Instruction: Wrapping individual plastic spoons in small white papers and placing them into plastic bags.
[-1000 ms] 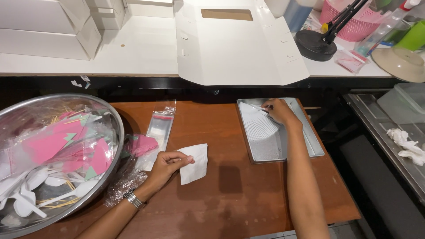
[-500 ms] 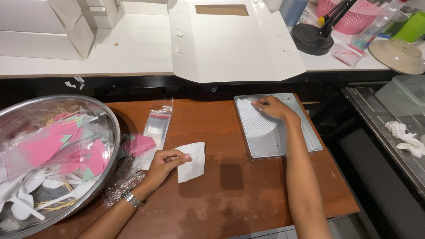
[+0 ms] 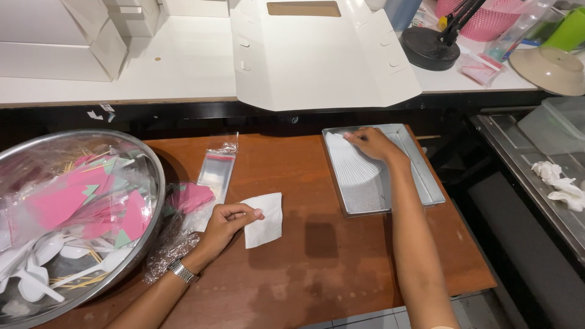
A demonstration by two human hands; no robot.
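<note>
It looked like a small food-packing workroom: flat white cardboard boxes (image 3: 317,55) lay on a counter (image 3: 183,67), and a big steel bowl (image 3: 155,201) held plastic spoons (image 3: 36,286) and pink wrappers (image 3: 61,204).

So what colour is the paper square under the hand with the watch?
White: the paper square under the left hand, clear in the head view.

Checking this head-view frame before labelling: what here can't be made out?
- Right hand: its fingertips sit on the white sheets in the metal tray; any grip is hidden.
- Big steel bowl: cut by the left edge.
- Clear sleeve: contents unreadable through glare.
</note>
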